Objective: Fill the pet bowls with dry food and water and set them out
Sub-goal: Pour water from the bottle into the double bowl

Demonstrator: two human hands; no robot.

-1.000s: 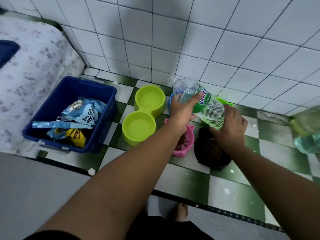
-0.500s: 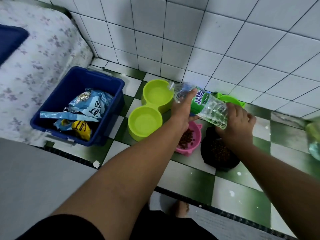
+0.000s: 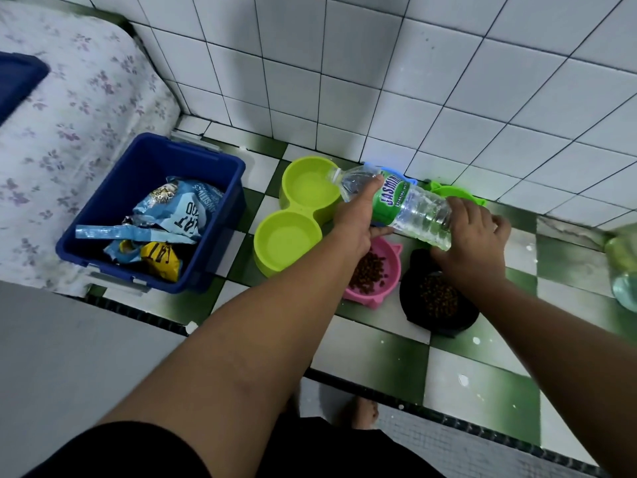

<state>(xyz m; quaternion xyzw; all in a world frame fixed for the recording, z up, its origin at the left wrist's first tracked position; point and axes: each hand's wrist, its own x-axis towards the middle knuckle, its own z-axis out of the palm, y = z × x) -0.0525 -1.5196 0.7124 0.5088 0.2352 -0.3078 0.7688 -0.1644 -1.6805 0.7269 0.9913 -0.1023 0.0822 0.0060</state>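
**Water bottle tipped over a double bowl, held at both ends**

We see the bottle (image 3: 410, 210) lying nearly on its side above the checked floor (image 3: 379, 357). Its mouth is over the far well of the lime double bowl (image 3: 289, 211). The left grip (image 3: 355, 219) is clasped round the shoulder, at the edge of the green label. The right grip (image 3: 472, 236) is wrapped round the base end, so both are grasping the bottle. The far well shows a pale sheen that we take for water; whether the near well holds any we cannot tell. Just beside the left wrist, a pink bowl (image 3: 391, 270) and a black bowl (image 3: 410, 288) each hold brown kibble. A green bowl (image 3: 451, 192) stands by the wall behind the bottle, its contents hidden. At left, a blue bin (image 3: 103, 215) holds cat-food bags (image 3: 179, 215).

Handling: we judge the bottle to be thin-walled and soft. It is ribbed clear plastic that dents when squeezed, so a hard squeeze could spurt water past the rim. It looks partly full, so fairly light, and its weight will shift toward the mouth as it tips. Shoulder and base are its stiffest parts, and the grips sit there now. The double bowl looks rigid. Once filled, it is best carried level, held at the narrow waist or at both ends.
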